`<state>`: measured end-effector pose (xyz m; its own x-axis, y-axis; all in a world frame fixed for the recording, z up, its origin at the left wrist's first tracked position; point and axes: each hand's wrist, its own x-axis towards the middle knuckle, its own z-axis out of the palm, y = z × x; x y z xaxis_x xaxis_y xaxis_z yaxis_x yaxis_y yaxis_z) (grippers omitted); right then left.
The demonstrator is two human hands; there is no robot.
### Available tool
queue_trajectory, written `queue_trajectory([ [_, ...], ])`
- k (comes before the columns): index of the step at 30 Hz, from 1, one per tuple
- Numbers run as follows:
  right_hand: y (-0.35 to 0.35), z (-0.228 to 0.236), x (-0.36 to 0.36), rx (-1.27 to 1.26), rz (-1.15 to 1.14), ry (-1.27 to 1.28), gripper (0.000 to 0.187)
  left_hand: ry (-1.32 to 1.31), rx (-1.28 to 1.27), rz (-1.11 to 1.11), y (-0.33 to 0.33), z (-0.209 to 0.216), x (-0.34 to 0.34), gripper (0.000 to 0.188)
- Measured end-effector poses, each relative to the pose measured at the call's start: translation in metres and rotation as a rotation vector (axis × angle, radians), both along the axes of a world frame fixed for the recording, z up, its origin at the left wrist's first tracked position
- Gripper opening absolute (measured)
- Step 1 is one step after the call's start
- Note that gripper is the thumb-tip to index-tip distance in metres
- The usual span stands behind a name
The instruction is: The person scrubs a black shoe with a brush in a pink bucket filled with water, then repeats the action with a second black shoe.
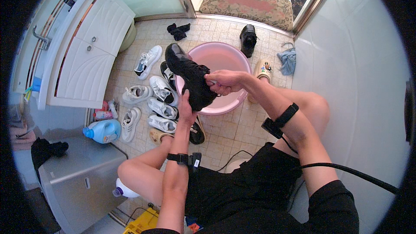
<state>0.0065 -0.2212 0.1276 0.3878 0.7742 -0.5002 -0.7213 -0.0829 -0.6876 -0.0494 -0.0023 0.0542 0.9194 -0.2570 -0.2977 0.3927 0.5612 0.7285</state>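
A black shoe [193,78] with a shiny toe is held over the left part of a pink basin [250,67], toe pointing up and left. Along the shoe's lower left side, my left hand [187,108] is closed around it. My right hand [225,82] is closed at the shoe's lace and opening area, fingers bent against the dark upper. Whether it pinches a lace or the fabric edge is hard to make out. Another black shoe [248,41] stands on the tiles beyond the basin's right side.
Several white sneakers [163,108] stand left of the basin. Black socks [178,30] lie behind it, a blue-grey cloth [287,60] at the right wall. A blue detergent jug [103,131] is near a grey cabinet [86,177]. A white vanity [89,47] fills the left; a mat [248,6] lies beyond the doorway.
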Motion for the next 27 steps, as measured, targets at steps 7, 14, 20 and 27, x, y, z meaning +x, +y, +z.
queue_trajectory([
  [7, 0.021, -0.017, -0.015, -0.068, -0.341, -0.072, 0.022, -0.016, 0.015, -0.115, -0.011, 0.015, -0.004, 0.049],
  [14, -0.006, -0.025, -0.011, -0.019, -0.009, 0.096, 0.033, -0.014, 0.163, -0.010, 0.006, -0.025, 0.012, 0.046],
  [20, -0.039, -0.065, -0.019, -0.212, 0.101, 0.129, 0.036, -0.001, 0.337, 0.142, 0.000, -0.036, 0.026, 0.045],
  [27, -0.100, -0.112, 0.006, -0.747, 0.369, -0.331, 0.043, -0.156, 0.857, 0.003, -0.002, -0.088, 0.044, 0.044],
])
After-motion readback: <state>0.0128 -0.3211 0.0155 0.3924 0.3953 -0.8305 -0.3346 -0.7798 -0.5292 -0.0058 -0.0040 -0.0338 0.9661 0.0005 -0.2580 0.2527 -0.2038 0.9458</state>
